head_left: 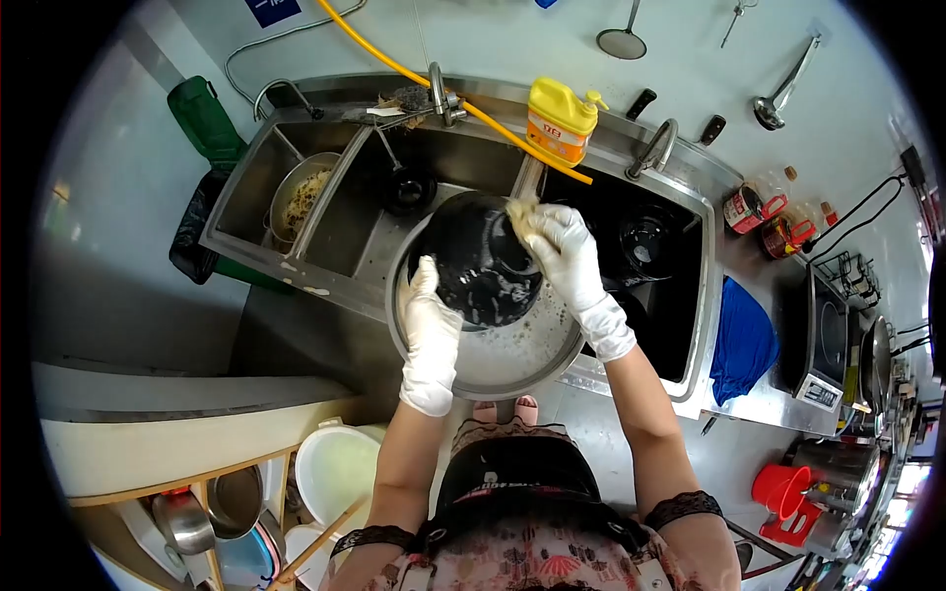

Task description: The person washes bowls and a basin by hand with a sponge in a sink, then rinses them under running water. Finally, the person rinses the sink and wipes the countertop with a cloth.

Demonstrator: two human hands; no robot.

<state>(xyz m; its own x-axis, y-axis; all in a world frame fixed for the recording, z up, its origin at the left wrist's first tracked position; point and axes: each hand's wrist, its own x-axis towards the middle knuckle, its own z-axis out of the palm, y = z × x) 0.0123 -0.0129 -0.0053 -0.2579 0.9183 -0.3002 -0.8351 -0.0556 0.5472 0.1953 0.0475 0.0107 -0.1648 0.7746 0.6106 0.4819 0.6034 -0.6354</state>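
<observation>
A wet black bowl [473, 261] with soap suds on it is tilted above a large metal basin [473, 374] of foamy water. My left hand [432, 335], in a white glove, grips the bowl's left edge, thumb up along its side. In my right hand [564, 251], also gloved in white, a yellowish scrubbing sponge [520, 219] is pressed to the bowl's upper right rim. The basin rests over the front of the sink. Parts of the bowl's far side are hidden.
Behind the basin are steel sink compartments, with a strainer pot [304, 197] at left and black bowls [645, 244] at right. A yellow detergent jug [562, 123] and a yellow hose [394, 61] line the back ledge. A white bucket [337, 468] stands at lower left.
</observation>
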